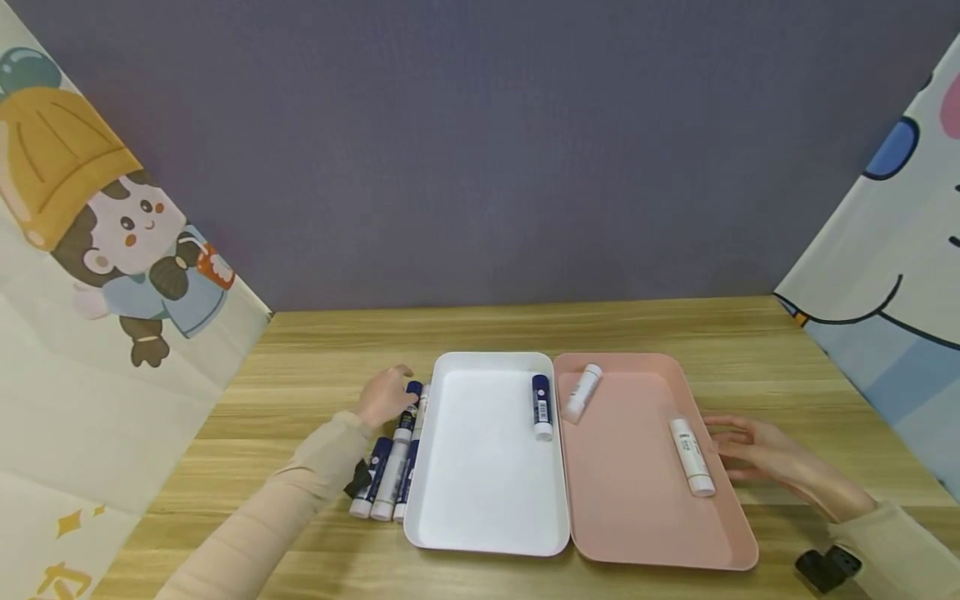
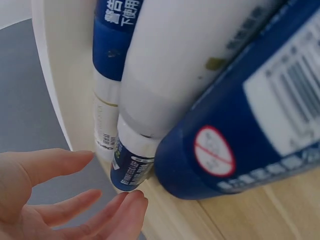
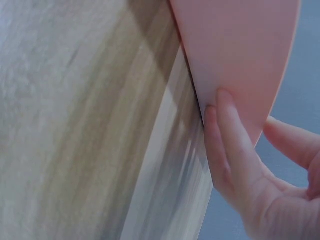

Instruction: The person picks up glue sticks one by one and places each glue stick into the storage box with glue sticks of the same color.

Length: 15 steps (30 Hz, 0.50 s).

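Note:
At the far end of a group of glue sticks, my left hand (image 1: 385, 396) reaches in with its fingers loosely extended. Its fingertips (image 2: 134, 200) are right at the end of a dark blue glue stick (image 1: 407, 414), and nothing is gripped. A white glue stick (image 1: 422, 412) lies beside that one, against the white tray (image 1: 487, 500). On the other side my right hand (image 1: 761, 450) touches the outer wall of the pink tray (image 1: 637, 508) with outstretched fingers (image 3: 232, 125). Its thumb is close to the rim.
Nearer me lie a blue glue stick (image 1: 378, 467), a white one (image 1: 392, 479) and another blue one (image 1: 408, 477). One blue stick (image 1: 542, 404) rests in the white tray. Two white sticks (image 1: 585, 390) lie apart in the pink tray. A dark panel (image 1: 487, 167) stands behind the table.

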Available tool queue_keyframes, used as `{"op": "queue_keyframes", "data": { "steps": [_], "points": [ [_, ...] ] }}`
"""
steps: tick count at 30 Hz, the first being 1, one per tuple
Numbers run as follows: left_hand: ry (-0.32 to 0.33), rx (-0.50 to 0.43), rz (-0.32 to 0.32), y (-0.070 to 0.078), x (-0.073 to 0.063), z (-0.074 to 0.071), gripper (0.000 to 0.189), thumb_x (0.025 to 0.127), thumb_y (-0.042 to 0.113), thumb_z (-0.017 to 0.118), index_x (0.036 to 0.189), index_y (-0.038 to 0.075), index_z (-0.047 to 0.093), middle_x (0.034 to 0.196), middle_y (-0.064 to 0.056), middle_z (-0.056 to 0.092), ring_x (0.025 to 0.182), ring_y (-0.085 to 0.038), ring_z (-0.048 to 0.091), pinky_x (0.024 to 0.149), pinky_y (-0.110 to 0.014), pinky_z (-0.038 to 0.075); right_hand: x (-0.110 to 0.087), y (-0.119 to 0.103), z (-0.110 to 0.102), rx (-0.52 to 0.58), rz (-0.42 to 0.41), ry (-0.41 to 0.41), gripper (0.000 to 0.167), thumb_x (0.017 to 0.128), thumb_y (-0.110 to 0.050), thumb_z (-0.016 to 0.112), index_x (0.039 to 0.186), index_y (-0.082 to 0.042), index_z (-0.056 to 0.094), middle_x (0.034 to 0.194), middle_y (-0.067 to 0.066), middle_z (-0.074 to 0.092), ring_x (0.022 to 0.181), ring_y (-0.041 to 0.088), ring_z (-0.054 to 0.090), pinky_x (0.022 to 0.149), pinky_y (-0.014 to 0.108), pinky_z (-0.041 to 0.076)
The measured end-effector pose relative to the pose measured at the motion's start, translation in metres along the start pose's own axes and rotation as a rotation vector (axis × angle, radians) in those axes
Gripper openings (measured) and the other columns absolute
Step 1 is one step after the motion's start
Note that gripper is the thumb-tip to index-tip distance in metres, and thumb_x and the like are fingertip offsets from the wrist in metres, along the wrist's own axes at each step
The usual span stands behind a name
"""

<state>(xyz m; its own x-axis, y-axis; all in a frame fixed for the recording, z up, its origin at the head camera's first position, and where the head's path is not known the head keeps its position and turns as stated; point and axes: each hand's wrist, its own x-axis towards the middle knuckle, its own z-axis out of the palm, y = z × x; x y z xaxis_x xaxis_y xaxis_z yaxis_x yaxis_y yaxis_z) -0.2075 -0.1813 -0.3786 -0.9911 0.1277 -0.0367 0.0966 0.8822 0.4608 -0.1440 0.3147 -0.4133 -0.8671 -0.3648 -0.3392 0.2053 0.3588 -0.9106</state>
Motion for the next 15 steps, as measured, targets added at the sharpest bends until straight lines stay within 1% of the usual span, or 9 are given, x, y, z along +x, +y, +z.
{"op": "queue_keyframes", "data": {
  "steps": [2, 4, 6, 8, 10, 11, 13, 15],
  "points": [
    [-0.003, -0.002, -0.001, -0.0010, 0.0004, 0.0010, 0.042, 0.076, 0.004, 0.062, 0.113, -0.012, 0.050, 0.063, -0.010, 0.054, 0.039, -0.009, 0.032, 0.047, -0.025, 0.041, -0.0001, -0.0002, 0.0005, -0.004, 0.008, 0.009, 0.064, 0.089, -0.018, 0.052, 0.128, 0.018, 0.016, 0.109, 0.015, 0.054, 0.088, 0.007, 0.056, 0.074, 0.037, 0.051],
    [-0.002, -0.005, -0.001, -0.0022, 0.0011, 0.0022, 0.042, 0.075, 0.003, 0.062, 0.112, -0.012, 0.050, 0.075, -0.016, 0.059, 0.043, -0.012, 0.037, 0.053, -0.029, 0.045, -0.0003, -0.0005, 0.0010, -0.007, 0.009, 0.014, 0.064, 0.089, -0.017, 0.052, 0.128, 0.018, 0.016, 0.110, 0.016, 0.053, 0.088, 0.007, 0.056, 0.074, 0.037, 0.051],
    [0.003, 0.005, 0.009, -0.0037, 0.0020, 0.0036, 0.041, 0.074, 0.002, 0.062, 0.111, -0.013, 0.051, 0.088, -0.022, 0.060, 0.051, -0.017, 0.047, 0.060, -0.034, 0.048, -0.0003, -0.0009, 0.0014, -0.007, 0.008, 0.018, 0.063, 0.089, -0.017, 0.052, 0.128, 0.018, 0.016, 0.109, 0.015, 0.054, 0.088, 0.007, 0.056, 0.074, 0.037, 0.051],
    [0.006, 0.012, 0.015, -0.0054, 0.0030, 0.0050, 0.041, 0.073, 0.002, 0.062, 0.109, -0.013, 0.052, 0.098, -0.027, 0.059, 0.065, -0.025, 0.055, 0.069, -0.039, 0.049, -0.0004, -0.0012, 0.0018, -0.009, 0.004, 0.017, 0.063, 0.089, -0.017, 0.052, 0.128, 0.018, 0.016, 0.109, 0.015, 0.054, 0.088, 0.007, 0.056, 0.074, 0.036, 0.051],
    [0.007, 0.024, 0.020, -0.0067, 0.0042, 0.0061, 0.040, 0.072, 0.002, 0.062, 0.108, -0.013, 0.052, 0.100, -0.028, 0.058, 0.078, -0.031, 0.058, 0.074, -0.042, 0.048, -0.0006, -0.0016, 0.0021, -0.005, 0.009, 0.019, 0.063, 0.089, -0.017, 0.052, 0.128, 0.018, 0.017, 0.108, 0.013, 0.054, 0.087, 0.006, 0.056, 0.074, 0.036, 0.051],
    [0.006, 0.025, 0.020, -0.0072, 0.0048, 0.0066, 0.040, 0.072, 0.002, 0.062, 0.107, -0.014, 0.052, 0.100, -0.028, 0.058, 0.082, -0.034, 0.058, 0.075, -0.042, 0.048, -0.0005, -0.0018, 0.0021, -0.002, 0.012, 0.021, 0.063, 0.089, -0.017, 0.053, 0.128, 0.017, 0.018, 0.108, 0.012, 0.054, 0.087, 0.006, 0.056, 0.074, 0.036, 0.051],
    [0.001, 0.020, 0.013, -0.0080, 0.0056, 0.0073, 0.040, 0.073, 0.003, 0.062, 0.108, -0.014, 0.052, 0.100, -0.029, 0.058, 0.084, -0.035, 0.057, 0.076, -0.043, 0.047, -0.0007, -0.0025, 0.0022, 0.000, 0.016, 0.019, 0.062, 0.089, -0.017, 0.053, 0.128, 0.017, 0.019, 0.107, 0.011, 0.054, 0.087, 0.006, 0.056, 0.074, 0.036, 0.051],
    [-0.009, 0.013, 0.003, -0.0091, 0.0065, 0.0081, 0.041, 0.074, 0.003, 0.062, 0.109, -0.015, 0.051, 0.100, -0.029, 0.057, 0.083, -0.034, 0.058, 0.075, -0.041, 0.048, -0.0007, -0.0028, 0.0019, 0.007, 0.018, 0.017, 0.061, 0.089, -0.017, 0.053, 0.128, 0.016, 0.020, 0.107, 0.011, 0.055, 0.087, 0.006, 0.056, 0.074, 0.036, 0.051]
  ]
}}
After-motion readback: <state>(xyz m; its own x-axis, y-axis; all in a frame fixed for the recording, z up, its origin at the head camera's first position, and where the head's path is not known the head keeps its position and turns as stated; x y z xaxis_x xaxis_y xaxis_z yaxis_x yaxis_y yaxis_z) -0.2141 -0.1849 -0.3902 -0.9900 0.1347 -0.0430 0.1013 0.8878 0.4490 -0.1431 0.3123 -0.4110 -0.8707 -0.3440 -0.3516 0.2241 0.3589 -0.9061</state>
